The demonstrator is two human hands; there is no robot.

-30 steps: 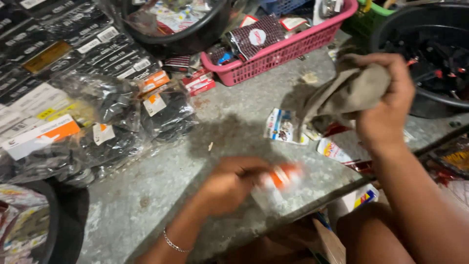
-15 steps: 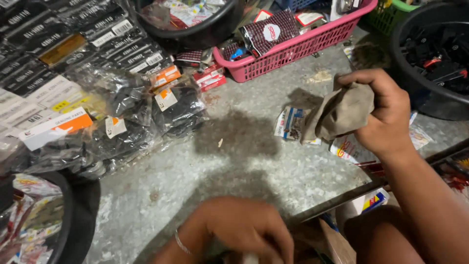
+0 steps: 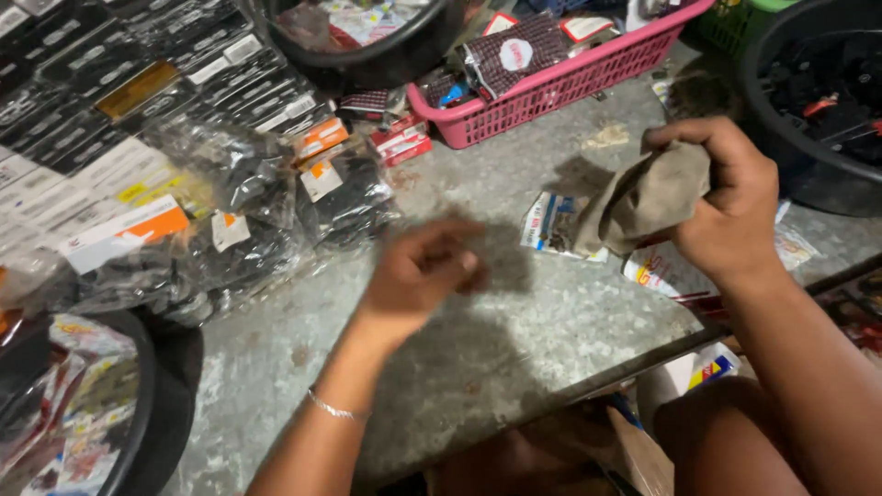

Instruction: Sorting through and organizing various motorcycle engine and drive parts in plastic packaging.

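My right hand (image 3: pixel 730 207) is closed around a crumpled grey-brown rag (image 3: pixel 643 195), held just above the concrete tabletop (image 3: pixel 514 321) at the right. My left hand (image 3: pixel 424 268) hovers over the middle of the table, blurred by motion. Its fingers are loosely curled and nothing shows in them. A thin bracelet (image 3: pixel 333 410) sits on that wrist. A flat printed packet (image 3: pixel 549 223) lies on the table under the rag.
A pink basket (image 3: pixel 588 78) of packets stands at the back, with a black tub (image 3: pixel 808 174) to its right. Clear bags of black parts (image 3: pixel 248 207) and boxed stock fill the left side. A black bowl (image 3: pixel 152 422) of wrappers sits at lower left.
My left hand held a small white and orange item, dropped below the table's front edge, and has come back up without it. My right hand with the rag has stayed roughly put.
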